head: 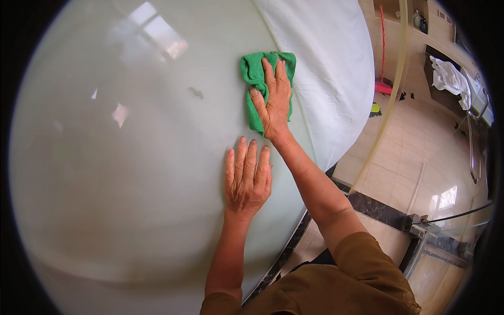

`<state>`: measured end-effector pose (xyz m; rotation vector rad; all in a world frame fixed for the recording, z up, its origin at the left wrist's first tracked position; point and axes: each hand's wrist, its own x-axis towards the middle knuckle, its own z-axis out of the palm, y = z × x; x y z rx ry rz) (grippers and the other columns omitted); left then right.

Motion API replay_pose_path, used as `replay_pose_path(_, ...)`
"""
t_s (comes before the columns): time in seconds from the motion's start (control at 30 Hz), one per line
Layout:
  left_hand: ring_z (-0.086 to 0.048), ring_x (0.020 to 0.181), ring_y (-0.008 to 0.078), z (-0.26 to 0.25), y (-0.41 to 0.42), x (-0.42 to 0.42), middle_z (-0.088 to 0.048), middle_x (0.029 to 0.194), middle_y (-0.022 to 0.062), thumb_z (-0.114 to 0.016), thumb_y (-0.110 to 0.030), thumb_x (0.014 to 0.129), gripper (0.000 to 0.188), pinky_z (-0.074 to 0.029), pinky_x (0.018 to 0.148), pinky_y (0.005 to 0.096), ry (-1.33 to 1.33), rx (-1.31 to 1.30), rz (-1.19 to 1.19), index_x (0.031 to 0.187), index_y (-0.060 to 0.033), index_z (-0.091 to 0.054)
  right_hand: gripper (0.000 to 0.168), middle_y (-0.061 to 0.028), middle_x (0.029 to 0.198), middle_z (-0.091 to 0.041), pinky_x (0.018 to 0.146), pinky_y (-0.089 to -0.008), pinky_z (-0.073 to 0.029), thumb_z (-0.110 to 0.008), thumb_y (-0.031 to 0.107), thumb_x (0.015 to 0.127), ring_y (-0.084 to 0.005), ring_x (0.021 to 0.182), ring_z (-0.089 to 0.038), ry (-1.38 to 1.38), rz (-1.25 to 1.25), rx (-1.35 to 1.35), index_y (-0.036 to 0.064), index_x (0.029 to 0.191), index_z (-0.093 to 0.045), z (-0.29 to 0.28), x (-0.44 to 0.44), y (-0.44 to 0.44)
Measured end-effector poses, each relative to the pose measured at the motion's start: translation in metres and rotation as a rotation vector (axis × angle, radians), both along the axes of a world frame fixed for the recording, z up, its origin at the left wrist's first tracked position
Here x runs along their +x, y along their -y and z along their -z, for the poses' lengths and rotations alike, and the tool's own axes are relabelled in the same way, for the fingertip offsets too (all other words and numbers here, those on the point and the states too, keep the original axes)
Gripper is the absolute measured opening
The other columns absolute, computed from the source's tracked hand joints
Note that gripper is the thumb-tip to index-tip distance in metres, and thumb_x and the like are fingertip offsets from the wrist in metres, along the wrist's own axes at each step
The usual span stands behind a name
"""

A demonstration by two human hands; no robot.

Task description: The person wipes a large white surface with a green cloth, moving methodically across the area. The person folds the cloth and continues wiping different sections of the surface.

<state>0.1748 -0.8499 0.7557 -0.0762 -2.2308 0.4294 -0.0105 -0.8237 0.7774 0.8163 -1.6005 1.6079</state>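
Note:
A green microfiber cloth (256, 71) lies bunched against a large frosted glass panel (138, 177), near its right edge. My right hand (277, 102) presses the cloth to the glass, thumb and fingers spread over it. Just below, my left hand (248, 181) rests flat on the same panel, fingers extended and holding nothing. A small grey smudge or mark (196, 93) shows on the glass left of the cloth. Bright window reflections (163, 33) appear at the upper left of the panel.
White fabric (323, 71) hangs along the panel's right side. Beyond a clear glass edge (378, 145) is a tiled floor (393, 149) with a red-handled broom (382, 47). A dark marble strip (378, 206) crosses the floor. A white cloth (451, 78) drapes over a dark counter at right.

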Motion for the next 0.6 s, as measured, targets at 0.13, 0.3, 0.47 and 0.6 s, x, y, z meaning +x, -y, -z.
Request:
replay_pose_path(0.13,-0.053,0.137,0.0347,-0.001,-0.003,-0.007,-0.063,0.137,0.0125,-0.065,-0.02,0.094,0.042,-0.035,0.118,0.0552,0.003,-0.031,-0.037,0.134,-0.0089,-0.061,0.066,-0.0187,0.168,-0.023,0.124,-0.0536,-0.016,-0.054,0.043,0.102,-0.0388,0.154,-0.021,0.04,-0.028,0.008,0.012,0.159,-0.038,0.002,-0.005,-0.003)
replay_pose_path(0.3,-0.052,0.138,0.0346,-0.006,-0.006,-0.014,-0.062,0.138,0.0112,-0.066,-0.02,0.093,0.041,-0.034,0.118,0.0558,0.032,-0.037,-0.066,0.133,-0.0099,-0.062,0.065,-0.0187,0.168,-0.023,0.124,-0.0516,-0.015,-0.051,0.043,0.104,-0.0365,0.155,-0.021,0.154,-0.051,-0.023,0.013,0.16,-0.036,0.033,-0.024,-0.01)
replay_pose_path(0.47,-0.051,0.139,0.0346,-0.005,-0.006,-0.02,-0.062,0.138,0.0106,-0.067,-0.02,0.093,0.04,-0.034,0.118,0.0564,0.03,-0.067,-0.084,0.131,-0.01,-0.063,0.065,-0.0195,0.168,-0.022,0.125,-0.0506,-0.014,-0.049,0.043,0.105,-0.0369,0.155,-0.02,0.242,-0.037,0.005,0.013,0.161,-0.033,0.074,-0.028,-0.015)
replay_pose_path(0.6,-0.051,0.139,0.035,-0.011,-0.008,-0.023,-0.062,0.138,0.011,-0.068,-0.02,0.093,0.039,-0.033,0.119,0.0565,0.042,-0.068,-0.087,0.131,-0.0098,-0.063,0.066,-0.0202,0.168,-0.021,0.125,-0.0499,-0.014,-0.046,0.045,0.106,-0.037,0.155,-0.019,0.34,-0.043,-0.014,0.014,0.162,-0.031,0.094,-0.024,-0.017)
